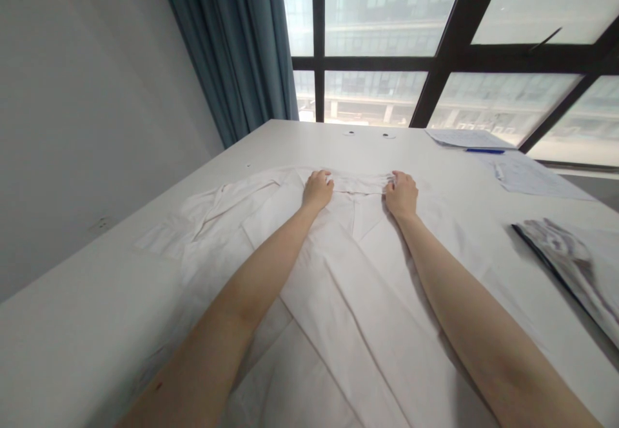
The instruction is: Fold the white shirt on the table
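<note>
A white collared garment (pixel 338 299) lies spread across a white table, its collar end away from me and its body running toward me. Creases and long seam lines cross it, and a sleeve (pixel 198 215) fans out to the left. At the collar's left part, my left hand (pixel 318 189) has its fingers curled on the cloth, gripping it. My right hand (pixel 402 193) pinches the right end of the same collar band (pixel 360 184). Between the two hands the collar stretches almost straight. My fingertips are partly hidden in the fabric, and my forearms cover parts of the garment.
The white table (pixel 300 141) reaches to the window. Papers (pixel 469 138) and a blue pen (pixel 485 151) lie at the far right. A plastic-looking packet with a dark edge (pixel 565 254) sits at the right. A blue curtain (pixel 242 48) and grey wall (pixel 97 93) border the left.
</note>
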A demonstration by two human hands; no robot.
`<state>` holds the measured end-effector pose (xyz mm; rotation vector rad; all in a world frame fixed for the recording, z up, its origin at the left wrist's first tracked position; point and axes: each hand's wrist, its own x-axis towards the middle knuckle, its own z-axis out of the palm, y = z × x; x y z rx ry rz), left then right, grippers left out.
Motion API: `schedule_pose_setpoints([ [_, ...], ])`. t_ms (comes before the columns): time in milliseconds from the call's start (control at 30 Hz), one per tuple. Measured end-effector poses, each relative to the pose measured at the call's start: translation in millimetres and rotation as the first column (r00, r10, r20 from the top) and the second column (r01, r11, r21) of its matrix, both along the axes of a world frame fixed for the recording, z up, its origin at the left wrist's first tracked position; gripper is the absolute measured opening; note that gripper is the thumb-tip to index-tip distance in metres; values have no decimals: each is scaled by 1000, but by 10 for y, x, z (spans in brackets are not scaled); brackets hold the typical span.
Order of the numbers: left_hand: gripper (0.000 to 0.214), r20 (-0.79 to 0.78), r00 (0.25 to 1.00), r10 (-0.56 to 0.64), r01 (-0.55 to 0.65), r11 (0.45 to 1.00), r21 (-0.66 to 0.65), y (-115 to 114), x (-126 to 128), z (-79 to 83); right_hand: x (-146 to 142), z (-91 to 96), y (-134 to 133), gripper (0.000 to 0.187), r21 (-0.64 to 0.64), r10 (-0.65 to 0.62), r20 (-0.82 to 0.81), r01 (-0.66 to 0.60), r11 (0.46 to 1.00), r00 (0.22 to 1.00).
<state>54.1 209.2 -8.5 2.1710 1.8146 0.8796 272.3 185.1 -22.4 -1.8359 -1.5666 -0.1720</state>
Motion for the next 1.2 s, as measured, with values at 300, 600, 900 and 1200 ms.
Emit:
schedule_pose_setpoints([
  [300, 35, 69, 991, 112, -112, 994, -9, -1, -1, -6, -6, 24, -20, 40, 37, -77, -90, 81, 996, 993],
  [600, 36, 108, 985, 133, -132, 991, -18, -7, -5, 63, -40, 82, -55, 35, 32, -42, -90, 45, 998, 995],
  [900, 37, 27, 996, 79, -81, 995, 62, -52, 11, 36, -47, 109, -128, 32, 52, -90, -88, 95, 994, 992],
  [1200, 41, 10, 924, -383, 383, 924, 13, -36, 79, -5, -133, 145, -102, 36, 50, 238, 8, -238, 970, 971],
])
